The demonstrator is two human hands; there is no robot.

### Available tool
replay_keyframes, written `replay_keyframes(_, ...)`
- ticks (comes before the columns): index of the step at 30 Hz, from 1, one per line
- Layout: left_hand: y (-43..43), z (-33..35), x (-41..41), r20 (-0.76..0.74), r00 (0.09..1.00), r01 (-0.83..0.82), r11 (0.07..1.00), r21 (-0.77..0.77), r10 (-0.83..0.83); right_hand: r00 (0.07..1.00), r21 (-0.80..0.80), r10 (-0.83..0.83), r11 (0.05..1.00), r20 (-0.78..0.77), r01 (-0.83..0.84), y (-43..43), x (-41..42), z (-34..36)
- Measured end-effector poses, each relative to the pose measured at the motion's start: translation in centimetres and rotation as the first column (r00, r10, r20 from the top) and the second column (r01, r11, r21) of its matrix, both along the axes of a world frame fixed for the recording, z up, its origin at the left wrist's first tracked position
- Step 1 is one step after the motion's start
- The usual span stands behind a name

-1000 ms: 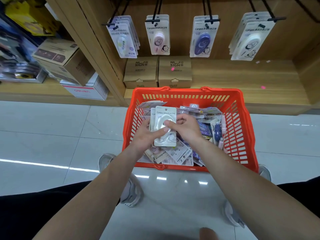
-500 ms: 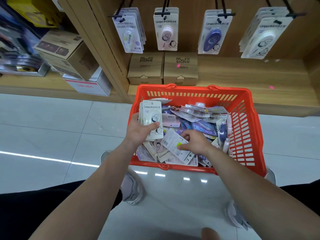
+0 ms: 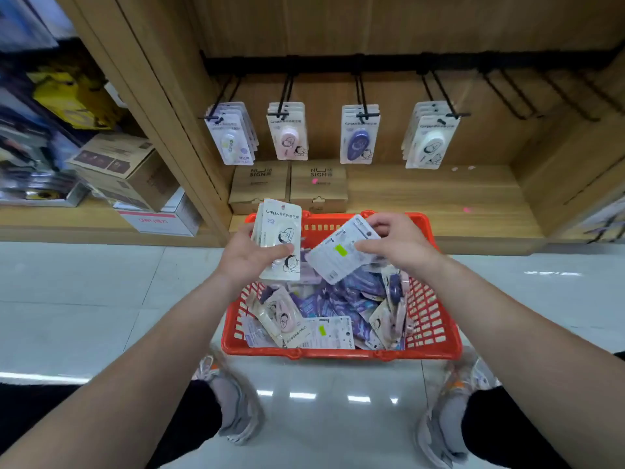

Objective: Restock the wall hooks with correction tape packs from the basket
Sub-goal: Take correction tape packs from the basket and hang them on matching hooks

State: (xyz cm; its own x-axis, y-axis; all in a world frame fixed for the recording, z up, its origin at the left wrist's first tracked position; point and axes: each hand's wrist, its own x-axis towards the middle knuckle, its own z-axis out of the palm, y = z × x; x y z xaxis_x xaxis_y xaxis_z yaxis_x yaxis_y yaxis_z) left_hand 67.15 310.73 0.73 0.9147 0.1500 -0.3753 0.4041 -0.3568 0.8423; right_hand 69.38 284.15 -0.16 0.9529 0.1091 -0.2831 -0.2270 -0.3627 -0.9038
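Occlusion first: the fingers of the left hand (image 3: 248,257) lie behind a small stack of white blister-carded correction tape packs (image 3: 280,231). Only the thumb shows, pressed across the front card, and the number of cards in the stack cannot be counted. The right hand (image 3: 402,245) pinches a single flat pack (image 3: 338,255), thumb on its printed back and fingers curled over the top edge. This pack is tilted and bears a green sticker, and its small print is illegible.

Both hands hang over the far end of a red lattice-walled plastic basket (image 3: 436,319), which stands on glossy pale floor tiles (image 3: 84,299). Inside lies a loose heap of packs (image 3: 338,306) — purple, pink and white cards with clear moulded bubbles.

Black wire hooks (image 3: 360,93) on a wooden back panel (image 3: 372,25) carry four hanging bunches of packs (image 3: 360,137). Beneath them, two brown cardboard boxes (image 3: 289,187) sit on a wood-grain shelf (image 3: 439,198). Goods on the left shelving (image 3: 37,147) are blurred beyond recognition. Forearms run off the lower edge — grey shoes (image 3: 233,411) show only partly beside them.
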Motion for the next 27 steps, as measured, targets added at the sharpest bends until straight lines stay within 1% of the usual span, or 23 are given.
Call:
replay_keyframes(2, 0.0, 3.9, 0.0, 0.03, 0.999, 0.033, 0.999, -0.017, -0.033, 0.999, 0.027, 0.003, 1.0, 0.035, -0.004, -1.1, 0.3, 3.2)
replay_keyframes(5, -0.4, 8.5, -0.8, 0.044, 0.994, 0.1, 0.994, -0.041, -0.098, 0.999, 0.156, 0.008, 0.988, 0.04, -0.014, -2.3, -0.1, 7.2)
replay_keyframes(9, -2.7, 10.2, -2.4, 0.057, 0.994, 0.1, 0.984, -0.149, -0.092, 0.999, 0.319, -0.022, 0.948, 0.033, 0.011, -1.9, -1.3, 10.7)
replay_keyframes(12, -4.7, 9.8, -2.7, 0.114, 0.993, 0.066, 0.968, -0.241, -0.039, 0.988, 0.417, -0.155, 0.899, 0.012, 0.136, -0.2, -1.8, 11.0)
replay_keyframes(15, -6.3, 8.8, -2.1, 0.102, 0.995, 0.024, 0.951, -0.309, 0.008, 0.956, 0.456, -0.293, 0.848, -0.023, 0.271, 1.8, -1.5, 9.5)
replay_keyframes(17, -6.8, 7.9, -1.5, 0.075, 0.996, -0.022, 0.94, -0.341, 0.05, 0.932, 0.415, -0.362, 0.842, -0.035, 0.343, 2.8, -0.8, 8.6)
replay_keyframes(18, -6.9, 7.5, -1.1, 0.064, 0.996, -0.042, 0.936, -0.348, 0.068, 0.926, 0.375, -0.377, 0.858, -0.009, 0.352, 3.2, -0.5, 8.4)
replay_keyframes(19, -7.0, 7.2, -0.8, 0.057, 0.994, -0.062, 0.934, -0.352, 0.088, 0.927, 0.326, -0.372, 0.882, 0.041, 0.339, 3.5, -0.1, 8.2)
replay_keyframes(21, -7.1, 6.7, 0.2, 0.05, 0.992, -0.087, 0.933, -0.349, 0.112, 0.931, 0.268, -0.354, 0.908, 0.085, 0.321, 3.7, 0.6, 8.2)
replay_keyframes(23, -7.0, 6.5, 1.2, 0.058, 0.989, -0.106, 0.935, -0.338, 0.133, 0.953, 0.331, -0.304, 0.899, 0.0, 0.287, 3.8, 1.3, 8.4)
replay_keyframes(25, -7.0, 6.4, 2.1, 0.057, 0.985, -0.135, 0.93, -0.341, 0.164, 0.977, 0.439, -0.189, 0.872, -0.101, 0.214, 4.1, 1.6, 8.6)
replay_keyframes(27, -6.9, 6.4, 2.7, 0.062, 0.982, -0.144, 0.926, -0.348, 0.176, 0.985, 0.454, -0.124, 0.876, -0.118, 0.164, 4.4, 2.1, 7.9)
